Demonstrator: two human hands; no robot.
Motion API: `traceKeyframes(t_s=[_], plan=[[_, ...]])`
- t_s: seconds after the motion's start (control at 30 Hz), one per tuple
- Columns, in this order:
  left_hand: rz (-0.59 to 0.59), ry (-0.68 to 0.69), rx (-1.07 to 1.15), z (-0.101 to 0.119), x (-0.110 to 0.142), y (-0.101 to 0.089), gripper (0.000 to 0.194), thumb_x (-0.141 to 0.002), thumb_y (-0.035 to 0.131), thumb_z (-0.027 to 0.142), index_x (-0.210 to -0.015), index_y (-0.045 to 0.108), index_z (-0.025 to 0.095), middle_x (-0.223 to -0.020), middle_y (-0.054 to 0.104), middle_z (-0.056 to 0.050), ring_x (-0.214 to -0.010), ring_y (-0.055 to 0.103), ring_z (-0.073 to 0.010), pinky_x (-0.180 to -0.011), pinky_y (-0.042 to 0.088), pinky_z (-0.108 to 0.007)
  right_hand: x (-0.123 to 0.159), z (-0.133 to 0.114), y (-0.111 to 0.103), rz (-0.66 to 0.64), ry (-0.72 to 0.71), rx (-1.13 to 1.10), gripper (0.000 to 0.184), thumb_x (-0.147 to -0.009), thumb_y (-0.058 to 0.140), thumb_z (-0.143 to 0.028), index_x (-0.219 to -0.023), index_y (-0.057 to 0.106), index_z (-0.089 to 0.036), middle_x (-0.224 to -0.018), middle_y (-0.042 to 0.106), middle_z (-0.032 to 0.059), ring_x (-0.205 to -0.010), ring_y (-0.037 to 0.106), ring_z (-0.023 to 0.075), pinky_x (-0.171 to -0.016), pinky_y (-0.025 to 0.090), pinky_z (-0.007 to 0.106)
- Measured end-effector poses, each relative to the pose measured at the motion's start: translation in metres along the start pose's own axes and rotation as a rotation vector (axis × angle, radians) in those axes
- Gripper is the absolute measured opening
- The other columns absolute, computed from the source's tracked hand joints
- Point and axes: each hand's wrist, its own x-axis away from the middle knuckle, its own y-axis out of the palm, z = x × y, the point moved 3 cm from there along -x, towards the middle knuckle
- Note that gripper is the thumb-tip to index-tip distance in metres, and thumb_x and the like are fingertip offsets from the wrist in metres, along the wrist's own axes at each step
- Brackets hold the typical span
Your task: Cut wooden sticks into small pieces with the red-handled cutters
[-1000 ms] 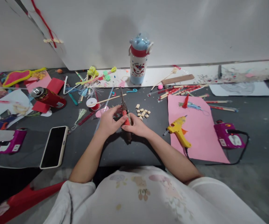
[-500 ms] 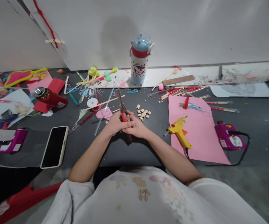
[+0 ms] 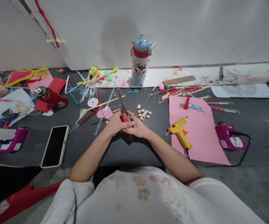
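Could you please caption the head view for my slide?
Both hands, left and right, grip red-handled pliers beside small wooden blocks.

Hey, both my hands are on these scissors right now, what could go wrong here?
1. Left hand and right hand crowd the red-handled scissors; a slip might nick a finger.
2. The small wooden blocks lie just beyond the right hand and could get scattered.
3. The yellow glue gun rests on pink paper; if hot, it may mark it.

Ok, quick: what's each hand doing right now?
Left hand: closed on the red-handled pliers.
Right hand: closed on the same pliers, pressed against the left.
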Motion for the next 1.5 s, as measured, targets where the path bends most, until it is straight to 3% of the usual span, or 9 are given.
traceKeyframes(t_s=[0.1, 0.27, 0.37, 0.5, 0.6, 0.77, 1.03, 1.5], plan=[[-0.006, 0.029, 0.021, 0.0, 0.0, 0.001, 0.05, -0.059, 0.077, 0.038, -0.1, 0.062, 0.016, -0.09, 0.066, -0.007, -0.085, 0.063, -0.02, -0.079, 0.051, -0.036, 0.0, -0.007, -0.002, 0.002, -0.007, 0.0, 0.06, -0.065, 0.067, -0.03, -0.119, 0.044, -0.016, -0.11, 0.06, 0.0081, -0.099, 0.059, 0.0208, -0.09, 0.045, 0.037], [-0.055, 0.125, 0.023, 0.003, -0.002, -0.005, 0.07, -0.058, 0.078, 0.048, -0.116, 0.052, 0.018, -0.114, 0.061, -0.013, -0.097, 0.062, -0.0221, -0.084, 0.05, -0.035, 0.002, -0.012, -0.007, 0.034, 0.115, 0.011, 0.049, -0.065, 0.068, -0.035, -0.105, 0.047, -0.016, -0.092, 0.059, 0.0031, -0.079, 0.056, 0.016, -0.074, 0.045, 0.032], [0.155, 0.289, -0.22, 0.008, 0.0, -0.021, 0.065, -0.065, 0.071, 0.052, -0.117, 0.051, 0.018, -0.116, 0.06, -0.013, -0.101, 0.061, -0.021, -0.085, 0.05, -0.033, 0.002, -0.013, -0.01, 0.068, 0.173, 0.031, 0.044, -0.068, 0.065, -0.043, -0.098, 0.047, -0.017, -0.081, 0.054, -0.0011, -0.071, 0.05, 0.0131, -0.067, 0.041, 0.028], [0.565, 0.579, -0.763, 0.023, 0.011, -0.042, 0.029, -0.079, 0.061, 0.038, -0.102, 0.062, 0.019, -0.097, 0.065, -0.007, -0.09, 0.06, -0.0184, -0.085, 0.046, -0.035, 0.003, -0.018, -0.015, 0.076, 0.221, 0.085, 0.042, -0.068, 0.064, -0.051, -0.084, 0.044, -0.018, -0.072, 0.047, -0.0044, -0.065, 0.044, 0.0112, -0.062, 0.036, 0.026], [0.685, 0.734, -1.04, 0.029, 0.017, -0.048, 0.02, -0.08, 0.058, 0.028, -0.097, 0.066, 0.021, -0.098, 0.066, -0.008, -0.096, 0.059, -0.0219, -0.09, 0.042, -0.039, 0.005, -0.026, -0.014, 0.019, 0.211, 0.09, 0.043, -0.066, 0.065, -0.053, -0.081, 0.042, -0.019, -0.07, 0.045, -0.0054, -0.062, 0.043, 0.0105, -0.059, 0.034, 0.025], [0.676, 0.721, -1.129, 0.024, 0.016, -0.053, 0.026, -0.084, 0.054, 0.027, -0.108, 0.063, 0.02, -0.103, 0.068, -0.009, -0.098, 0.062, -0.0218, -0.087, 0.045, -0.035, 0.01, -0.036, -0.011, -0.068, 0.162, 0.14, 0.044, -0.063, 0.069, -0.047, -0.083, 0.041, -0.02, -0.071, 0.047, -0.0054, -0.06, 0.043, 0.0095, -0.055, 0.033, 0.024], [0.693, 0.816, -1.082, 0.015, 0.019, -0.063, 0.016, -0.085, 0.053, 0.023, -0.092, 0.067, 0.018, -0.084, 0.071, -0.007, -0.077, 0.066, -0.0166, -0.072, 0.048, -0.028, 0.013, -0.037, -0.009, -0.124, 0.085, 0.21, 0.045, -0.065, 0.068, -0.047, -0.09, 0.043, -0.019, -0.075, 0.047, -0.0039, -0.066, 0.045, 0.0115, -0.06, 0.037, 0.026], [0.666, 0.743, -1.054, 0.021, 0.02, -0.065, 0.019, -0.085, 0.055, 0.029, -0.086, 0.07, 0.017, -0.078, 0.073, -0.006, -0.071, 0.067, -0.0143, -0.065, 0.048, -0.023, 0.013, -0.036, -0.011, -0.141, 0.084, 0.237, 0.052, -0.062, 0.07, -0.049, -0.092, 0.039, -0.019, -0.082, 0.047, -0.0027, -0.067, 0.044, 0.0108, -0.064, 0.038, 0.027]])
